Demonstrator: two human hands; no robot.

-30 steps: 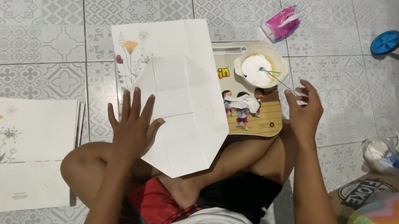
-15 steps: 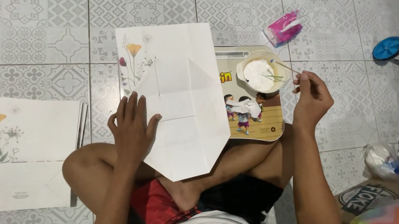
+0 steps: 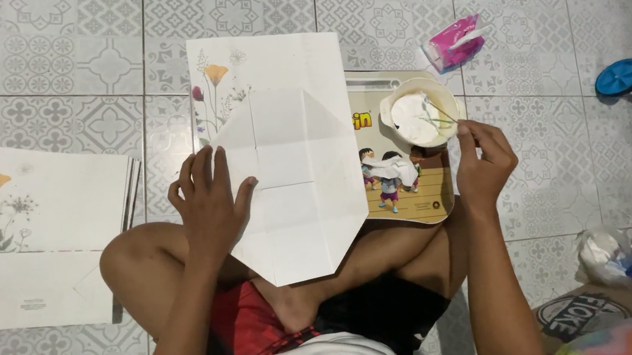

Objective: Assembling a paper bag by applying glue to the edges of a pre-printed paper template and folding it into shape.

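Note:
My left hand [image 3: 209, 202] lies flat on a folded white paper sheet [image 3: 296, 180] printed with flowers, pressing it down on my crossed legs. My right hand [image 3: 482, 165] pinches a thin stick [image 3: 441, 114] whose tip dips into a small white bowl of white paste [image 3: 419, 116]. The bowl stands on a picture book [image 3: 406, 182] lying on the tiled floor to the right of the paper. A crumpled white scrap [image 3: 392, 164] lies on the book below the bowl.
A stack of flower-printed paper bags [image 3: 39, 238] lies at the left. A pink tissue pack [image 3: 454, 42] sits behind the bowl, a blue round lid [image 3: 617, 77] at the right. A white plastic bag [image 3: 607, 255] and a brown cardboard piece [image 3: 593, 304] are at lower right.
My right hand moved up toward the bowl and lowered the stick's tip into the paste. My left hand shifted slightly on the paper and stays pressed on it.

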